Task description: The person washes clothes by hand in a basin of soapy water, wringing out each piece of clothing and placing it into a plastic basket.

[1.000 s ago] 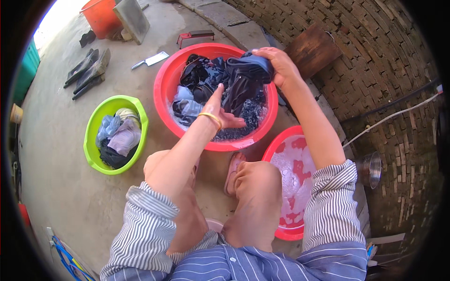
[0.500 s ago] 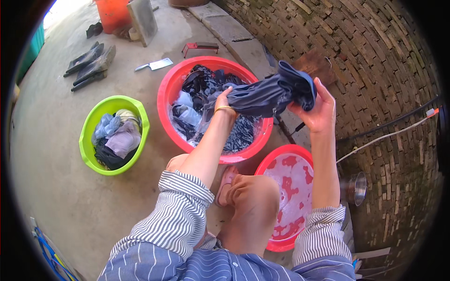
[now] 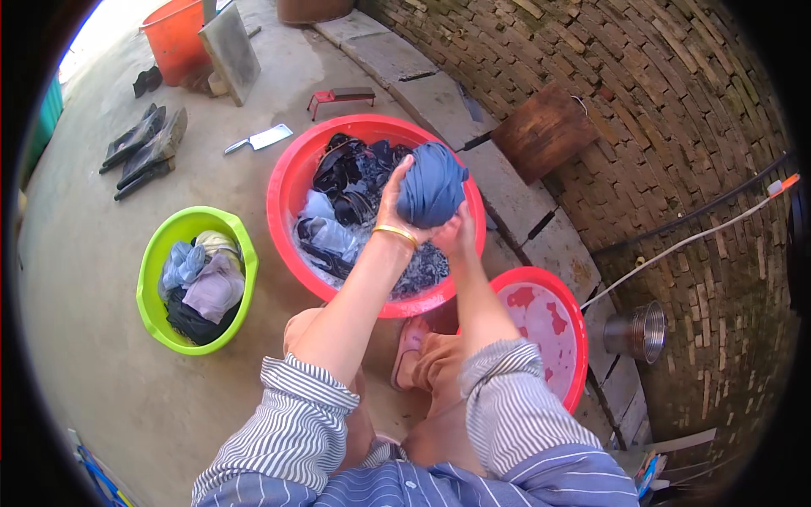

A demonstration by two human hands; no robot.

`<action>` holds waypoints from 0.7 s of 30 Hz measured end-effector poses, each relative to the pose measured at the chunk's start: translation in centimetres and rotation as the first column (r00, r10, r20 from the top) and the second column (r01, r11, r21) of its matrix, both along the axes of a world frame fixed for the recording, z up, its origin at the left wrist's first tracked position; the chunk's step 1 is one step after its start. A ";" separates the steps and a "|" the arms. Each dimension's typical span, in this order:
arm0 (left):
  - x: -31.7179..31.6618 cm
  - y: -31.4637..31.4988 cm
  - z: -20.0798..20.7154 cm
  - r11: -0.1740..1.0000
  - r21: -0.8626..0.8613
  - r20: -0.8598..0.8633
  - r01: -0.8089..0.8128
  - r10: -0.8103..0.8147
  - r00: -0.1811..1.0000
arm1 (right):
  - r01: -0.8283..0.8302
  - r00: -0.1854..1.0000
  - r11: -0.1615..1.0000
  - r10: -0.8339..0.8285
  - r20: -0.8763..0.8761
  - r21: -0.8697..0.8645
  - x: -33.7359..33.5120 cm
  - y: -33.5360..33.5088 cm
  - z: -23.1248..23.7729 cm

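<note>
A dark blue garment [image 3: 432, 188], bunched into a rounded bundle, is gripped between my two hands above the large red basin [image 3: 283, 182]. My left hand [image 3: 399, 207] presses its left side, with a gold bangle at the wrist. At its lower right, my right hand [image 3: 456, 235] closes round the cloth; the bundle partly hides those fingers. Below, the basin holds soaking dark patterned clothes [image 3: 351, 169] and a light blue cloth [image 3: 329, 235] in sudsy water.
Left stands a green tub [image 3: 152, 314] with clothes. A smaller red basin [image 3: 579, 338] of foamy water sits right, by a metal pot [image 3: 638, 331]. Beyond lie a cleaver [image 3: 260, 139], a small red stool [image 3: 342, 96] and boots [image 3: 152, 148]. A brick wall [image 3: 676, 110] rises at right.
The garment was stretched out between my hands and is now gathered into a compact bundle. My right hand has come left and down, close to my left hand. The view has shifted slightly.
</note>
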State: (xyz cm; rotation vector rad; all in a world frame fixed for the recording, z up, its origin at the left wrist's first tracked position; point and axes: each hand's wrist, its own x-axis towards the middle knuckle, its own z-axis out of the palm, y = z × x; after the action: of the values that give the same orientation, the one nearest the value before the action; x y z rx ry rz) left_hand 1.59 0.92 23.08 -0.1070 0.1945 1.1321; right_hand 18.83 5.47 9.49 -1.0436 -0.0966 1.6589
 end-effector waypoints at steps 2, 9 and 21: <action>-0.7 -0.9 -0.2 0.993 -0.036 -0.038 -0.111 0.110 0.993 | 0.011 0.938 0.944 0.105 -0.332 0.330 -8.3 -4.1 -1.0; 2.5 -2.5 -0.6 0.982 -0.138 0.078 -0.127 0.139 0.987 | 0.056 0.873 0.813 0.241 -0.423 0.579 -6.8 -3.3 -4.1; 1.8 -3.8 0.5 0.965 0.157 -0.407 0.210 -0.130 0.904 | -0.557 0.816 0.693 0.354 0.457 0.458 -0.4 3.8 13.3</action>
State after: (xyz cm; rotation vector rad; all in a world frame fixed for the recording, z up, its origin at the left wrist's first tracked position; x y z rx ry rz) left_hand 3.39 -2.85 23.63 0.3155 0.4407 0.9810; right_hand 18.39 9.32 22.83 -0.8427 -1.1200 1.7005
